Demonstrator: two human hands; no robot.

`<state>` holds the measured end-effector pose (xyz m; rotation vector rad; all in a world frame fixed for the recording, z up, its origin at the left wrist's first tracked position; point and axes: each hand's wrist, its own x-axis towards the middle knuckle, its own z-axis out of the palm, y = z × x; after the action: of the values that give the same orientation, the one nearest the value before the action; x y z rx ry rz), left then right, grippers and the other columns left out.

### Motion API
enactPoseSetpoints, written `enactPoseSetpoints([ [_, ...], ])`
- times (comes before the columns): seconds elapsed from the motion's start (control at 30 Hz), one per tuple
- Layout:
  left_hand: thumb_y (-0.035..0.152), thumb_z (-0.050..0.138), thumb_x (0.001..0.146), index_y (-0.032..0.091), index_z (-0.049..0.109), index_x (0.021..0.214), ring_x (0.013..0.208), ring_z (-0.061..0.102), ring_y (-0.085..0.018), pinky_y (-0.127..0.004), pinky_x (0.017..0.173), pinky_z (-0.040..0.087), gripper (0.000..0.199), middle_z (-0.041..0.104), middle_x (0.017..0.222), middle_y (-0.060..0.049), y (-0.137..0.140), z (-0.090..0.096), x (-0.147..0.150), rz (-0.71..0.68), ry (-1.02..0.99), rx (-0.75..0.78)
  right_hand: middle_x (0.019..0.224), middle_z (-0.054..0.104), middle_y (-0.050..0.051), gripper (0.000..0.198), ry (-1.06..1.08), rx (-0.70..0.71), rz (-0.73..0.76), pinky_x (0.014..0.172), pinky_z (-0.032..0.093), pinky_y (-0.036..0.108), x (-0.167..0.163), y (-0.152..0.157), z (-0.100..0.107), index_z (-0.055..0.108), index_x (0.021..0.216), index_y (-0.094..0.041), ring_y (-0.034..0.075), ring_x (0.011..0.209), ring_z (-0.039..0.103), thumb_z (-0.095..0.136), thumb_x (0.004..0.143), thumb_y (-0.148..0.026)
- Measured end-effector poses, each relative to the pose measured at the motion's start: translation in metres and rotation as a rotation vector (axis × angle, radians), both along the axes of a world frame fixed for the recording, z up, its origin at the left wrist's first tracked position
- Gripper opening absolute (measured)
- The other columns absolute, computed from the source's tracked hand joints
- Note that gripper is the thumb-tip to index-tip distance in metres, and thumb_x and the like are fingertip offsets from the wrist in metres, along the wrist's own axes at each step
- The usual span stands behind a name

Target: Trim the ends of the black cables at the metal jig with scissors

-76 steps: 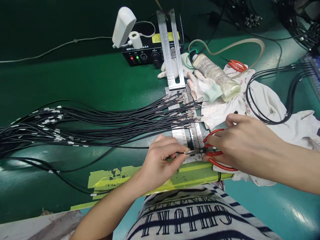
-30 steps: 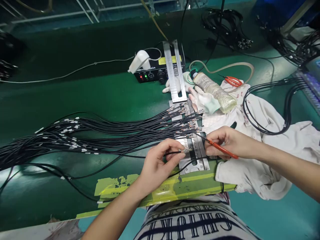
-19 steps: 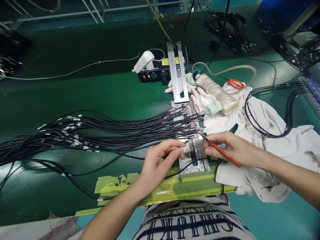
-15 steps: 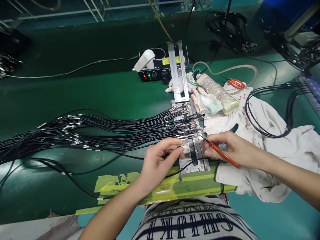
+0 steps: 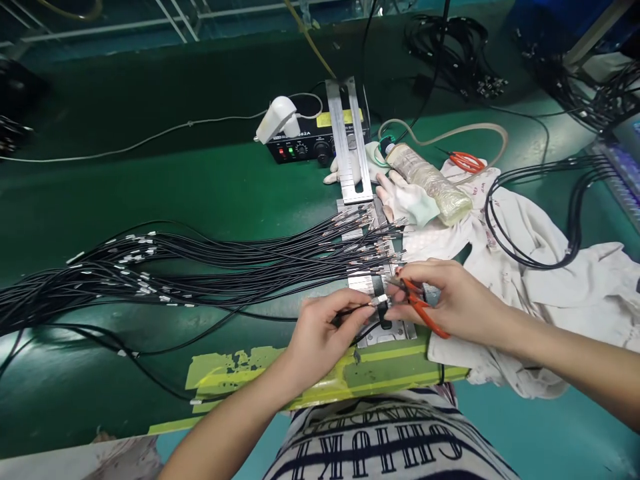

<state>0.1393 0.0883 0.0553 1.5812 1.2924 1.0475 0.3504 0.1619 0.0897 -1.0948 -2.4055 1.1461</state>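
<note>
My left hand (image 5: 327, 333) is closed in a pinch on a black cable, just behind the silvery connector (image 5: 379, 301) at its end. My right hand (image 5: 440, 297) grips red-handled scissors (image 5: 425, 313), their short metal tips (image 5: 393, 281) pointing left, just above the connector. Its fingertips are close to the connector; whether they touch it, I cannot tell. Beneath both hands lies a slotted metal fixture (image 5: 395, 331). A bundle of black cables (image 5: 250, 257) reaches in from the left, its stripped, metal-tipped ends resting across the fixture.
Behind the fixture, a metal slotted bar (image 5: 336, 107) leans on a black control box (image 5: 295, 150). Gloves (image 5: 407, 200), a wrapped bottle (image 5: 430, 177), another red-handled tool (image 5: 467, 162) and white cloth (image 5: 525, 300) lie to the right. Coiled cables (image 5: 450, 53) sit farther back.
The scissors have swung left to the connector, and their handles now show spread apart. My left hand has shifted slightly right, bringing the connector into clearer view. The whole view has shifted slightly.
</note>
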Motion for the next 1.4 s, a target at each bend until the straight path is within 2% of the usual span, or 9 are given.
enactPoseSetpoints([
  [0.13, 0.018, 0.059, 0.094, 0.018, 0.071, 0.098, 0.075, 0.07, -0.014, -0.022, 0.068, 0.053, 0.013, 0.076, 0.088, -0.004, -0.002, -0.002, 0.0, -0.114, 0.088, 0.014, 0.066, 0.059, 0.0, 0.038, -0.012, -0.054, 0.037, 0.059, 0.032, 0.025, -0.007, -0.002, -0.007, 0.064, 0.078, -0.017, 0.012, 0.062, 0.047, 0.063, 0.087, -0.055],
  [0.27, 0.017, 0.055, 0.096, 0.017, 0.069, 0.105, 0.081, 0.068, -0.014, -0.023, 0.074, 0.051, 0.016, 0.074, 0.092, -0.005, -0.003, 0.003, -0.001, -0.134, 0.138, 0.054, 0.069, 0.061, 0.0, 0.039, -0.04, -0.153, 0.059, 0.058, 0.031, 0.025, 0.001, 0.005, -0.006, 0.064, 0.079, -0.017, 0.012, 0.061, 0.048, 0.06, 0.088, -0.054],
  [0.43, 0.016, 0.056, 0.096, 0.018, 0.066, 0.11, 0.086, 0.067, -0.013, -0.021, 0.077, 0.05, 0.018, 0.072, 0.098, -0.004, -0.002, 0.004, -0.002, -0.136, 0.14, 0.037, 0.059, 0.053, -0.004, 0.038, -0.255, 0.175, 0.108, 0.062, 0.029, 0.027, 0.014, 0.013, 0.011, 0.054, 0.068, -0.019, 0.011, 0.056, 0.042, 0.063, 0.087, -0.051],
  [0.57, 0.016, 0.058, 0.095, 0.017, 0.069, 0.108, 0.084, 0.067, -0.013, -0.022, 0.076, 0.05, 0.017, 0.073, 0.094, -0.004, -0.002, 0.002, -0.002, -0.151, 0.102, 0.06, 0.065, 0.06, -0.002, 0.039, -0.388, 0.456, 0.203, 0.066, 0.029, 0.031, 0.019, 0.01, 0.019, 0.06, 0.077, -0.02, 0.012, 0.054, 0.042, 0.058, 0.089, -0.057],
  [0.7, 0.017, 0.054, 0.097, 0.015, 0.071, 0.109, 0.077, 0.065, -0.013, -0.023, 0.07, 0.049, 0.02, 0.072, 0.087, -0.005, -0.002, 0.006, -0.001, -0.186, 0.106, 0.019, 0.071, 0.066, 0.001, 0.036, -0.453, 0.618, 0.307, 0.069, 0.027, 0.037, 0.021, 0.005, 0.022, 0.063, 0.082, -0.02, 0.016, 0.058, 0.051, 0.049, 0.095, -0.051],
  [0.83, 0.017, 0.055, 0.095, 0.015, 0.073, 0.099, 0.065, 0.059, -0.012, -0.023, 0.061, 0.044, 0.018, 0.07, 0.076, -0.003, -0.001, 0.01, -0.001, -0.214, 0.138, 0.025, 0.066, 0.064, 0.002, 0.033, -0.526, 0.733, 0.365, 0.068, 0.027, 0.039, 0.019, 0.005, 0.024, 0.06, 0.074, -0.021, 0.017, 0.056, 0.048, 0.05, 0.092, -0.047],
  [0.97, 0.018, 0.056, 0.094, 0.016, 0.074, 0.09, 0.059, 0.052, -0.011, -0.023, 0.056, 0.038, 0.018, 0.068, 0.07, -0.002, -0.001, 0.009, -0.002, -0.247, 0.156, 0.002, 0.06, 0.062, 0.001, 0.027, -0.605, 0.73, 0.412, 0.067, 0.028, 0.041, 0.016, 0.007, 0.025, 0.053, 0.066, -0.022, 0.016, 0.052, 0.043, 0.056, 0.086, -0.04],
  [1.17, 0.018, 0.057, 0.093, 0.016, 0.074, 0.092, 0.057, 0.049, -0.01, -0.022, 0.057, 0.037, 0.017, 0.066, 0.068, -0.001, -0.002, 0.007, -0.003, -0.246, 0.178, -0.012, 0.053, 0.057, 0.001, 0.028, -0.614, 0.74, 0.436, 0.066, 0.028, 0.041, 0.014, 0.007, 0.024, 0.05, 0.06, -0.022, 0.016, 0.048, 0.038, 0.056, 0.085, -0.033],
  [1.4, 0.022, 0.055, 0.095, 0.018, 0.074, 0.096, 0.056, 0.048, -0.01, -0.025, 0.062, 0.038, 0.02, 0.064, 0.065, 0.001, -0.002, 0.004, -0.005, -0.265, 0.235, 0.018, 0.051, 0.058, 0.001, 0.027, -0.633, 0.628, 0.468, 0.064, 0.027, 0.039, 0.011, 0.006, 0.027, 0.053, 0.058, -0.023, 0.015, 0.045, 0.037, 0.068, 0.077, -0.035],
])
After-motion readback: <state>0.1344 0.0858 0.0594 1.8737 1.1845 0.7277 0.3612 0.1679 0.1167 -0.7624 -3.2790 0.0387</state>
